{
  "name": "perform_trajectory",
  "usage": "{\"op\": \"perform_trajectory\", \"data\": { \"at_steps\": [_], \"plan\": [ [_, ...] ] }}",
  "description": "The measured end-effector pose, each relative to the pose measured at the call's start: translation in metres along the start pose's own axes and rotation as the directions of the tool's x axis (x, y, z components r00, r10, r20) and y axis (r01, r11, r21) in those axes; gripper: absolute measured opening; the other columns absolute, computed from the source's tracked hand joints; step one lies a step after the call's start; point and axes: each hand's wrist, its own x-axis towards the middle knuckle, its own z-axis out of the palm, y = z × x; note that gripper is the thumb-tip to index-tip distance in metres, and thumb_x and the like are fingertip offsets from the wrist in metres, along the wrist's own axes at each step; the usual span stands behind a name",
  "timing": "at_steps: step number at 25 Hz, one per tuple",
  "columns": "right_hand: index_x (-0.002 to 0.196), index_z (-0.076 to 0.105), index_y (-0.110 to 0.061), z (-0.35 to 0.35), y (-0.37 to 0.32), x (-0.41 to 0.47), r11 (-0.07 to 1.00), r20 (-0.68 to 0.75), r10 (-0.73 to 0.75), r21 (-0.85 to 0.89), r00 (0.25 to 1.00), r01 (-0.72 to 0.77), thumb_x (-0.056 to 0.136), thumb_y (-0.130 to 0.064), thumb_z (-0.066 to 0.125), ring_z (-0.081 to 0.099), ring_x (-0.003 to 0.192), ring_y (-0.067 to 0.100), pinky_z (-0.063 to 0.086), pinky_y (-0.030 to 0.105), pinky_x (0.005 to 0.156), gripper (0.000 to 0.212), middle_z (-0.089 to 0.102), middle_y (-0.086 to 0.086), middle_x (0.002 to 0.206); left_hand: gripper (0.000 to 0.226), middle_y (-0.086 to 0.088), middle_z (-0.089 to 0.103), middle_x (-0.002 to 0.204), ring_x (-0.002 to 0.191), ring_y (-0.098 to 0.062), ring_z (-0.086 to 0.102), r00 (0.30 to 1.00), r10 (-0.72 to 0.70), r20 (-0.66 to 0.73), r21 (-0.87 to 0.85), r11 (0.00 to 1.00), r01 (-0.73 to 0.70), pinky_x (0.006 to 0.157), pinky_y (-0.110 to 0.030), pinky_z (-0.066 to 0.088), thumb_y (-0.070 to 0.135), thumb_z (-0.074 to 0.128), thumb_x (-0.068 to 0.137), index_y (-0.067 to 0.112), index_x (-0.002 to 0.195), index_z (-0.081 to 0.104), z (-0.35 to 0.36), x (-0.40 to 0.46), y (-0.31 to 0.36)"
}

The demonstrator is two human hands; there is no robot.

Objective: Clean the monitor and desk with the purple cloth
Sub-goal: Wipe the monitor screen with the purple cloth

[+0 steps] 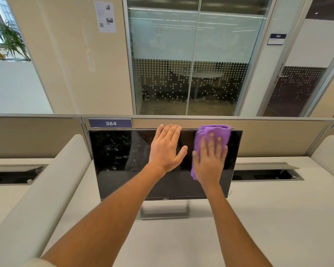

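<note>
A black flat-screen monitor [123, 164] on a grey metal stand [164, 211] stood on the pale, off-white bench [258, 218], its back toward a beige partition panel [268, 139] that carried a dark blue label reading 384 [110, 123]. The left hand [167, 148] lay flat against the upper middle of the screen, fingers straight and reaching the top edge, thumb spread to the side, grasping nothing. The right hand [210, 160] pressed a crumpled purple microfibre cloth [214, 132] against the upper right part of the screen, its fingers straight on the fabric rather than curled round it. The cloth bunched over the monitor's top edge and hung down past the thumb. Whitish smudges [116, 151] marked the left half of the screen. Open cable troughs [266, 173] were set into the bench on either side.
</note>
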Motion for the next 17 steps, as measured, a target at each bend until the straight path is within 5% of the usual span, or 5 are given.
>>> {"op": "perform_trajectory", "data": {
  "at_steps": [2, 4, 9, 12, 17],
  "plan": [
    [0.153, 0.012, -0.017, -0.007, 0.008, 0.020, 0.872, -0.024, 0.469, 0.173, 0.883, -0.458, 0.102, -0.042, 0.028, 0.010, 0.148, 0.032, 0.018, 0.057, 0.117, 0.059, 0.012, 0.007, 0.161, 0.062, -0.006, 0.049, 0.141, 0.135, -0.022, 0.038, 1.000, 0.002, -0.003, 0.009, 1.000, -0.002, 0.119, -0.040, 0.012, 0.050, 0.035, 0.090, 0.011, 0.137, 0.047, 0.000, -0.001, 0.002],
    [0.154, 0.009, -0.017, -0.012, -0.003, 0.036, 0.719, -0.002, 0.659, 0.294, 0.752, -0.630, 0.103, -0.041, 0.023, 0.007, 0.148, 0.032, 0.017, 0.056, 0.117, 0.058, 0.009, 0.006, 0.162, 0.062, -0.006, 0.049, 0.141, 0.135, -0.022, 0.038, 1.000, -0.004, -0.008, 0.004, 1.000, 0.004, 0.119, -0.040, 0.013, 0.050, 0.035, 0.090, 0.011, 0.137, 0.047, 0.000, -0.001, 0.002],
    [0.152, 0.024, -0.014, -0.003, -0.036, 0.020, 0.994, -0.026, 0.065, 0.095, 0.998, -0.062, 0.101, -0.044, 0.033, 0.014, 0.147, 0.034, 0.012, 0.054, 0.118, 0.059, 0.020, 0.009, 0.159, 0.064, -0.006, 0.050, 0.140, 0.135, -0.022, 0.038, 1.000, -0.013, -0.006, -0.008, 1.000, 0.013, 0.119, -0.039, 0.009, 0.054, 0.033, 0.091, 0.012, 0.136, 0.047, 0.001, 0.001, 0.002],
    [0.150, 0.031, -0.015, -0.008, -0.013, 0.033, 0.970, -0.018, -0.243, -0.019, 0.970, 0.243, 0.099, -0.045, 0.043, 0.020, 0.146, 0.032, 0.019, 0.055, 0.117, 0.059, 0.028, 0.007, 0.156, 0.063, -0.006, 0.050, 0.140, 0.135, -0.022, 0.038, 1.000, -0.004, -0.002, -0.003, 1.000, 0.004, 0.119, -0.040, 0.011, 0.055, 0.032, 0.092, 0.012, 0.136, 0.047, 0.000, 0.001, 0.000],
    [0.148, 0.035, -0.013, -0.012, 0.017, 0.046, 0.988, -0.071, 0.150, 0.040, 0.986, -0.148, 0.102, -0.038, 0.036, 0.017, 0.147, 0.029, 0.022, 0.055, 0.115, 0.052, 0.031, 0.007, 0.156, 0.063, -0.006, 0.049, 0.141, 0.135, -0.021, 0.038, 1.000, -0.009, -0.003, -0.006, 1.000, 0.009, 0.119, -0.037, 0.008, 0.051, 0.032, 0.090, 0.012, 0.137, 0.047, -0.002, 0.002, 0.002]
  ]
}}
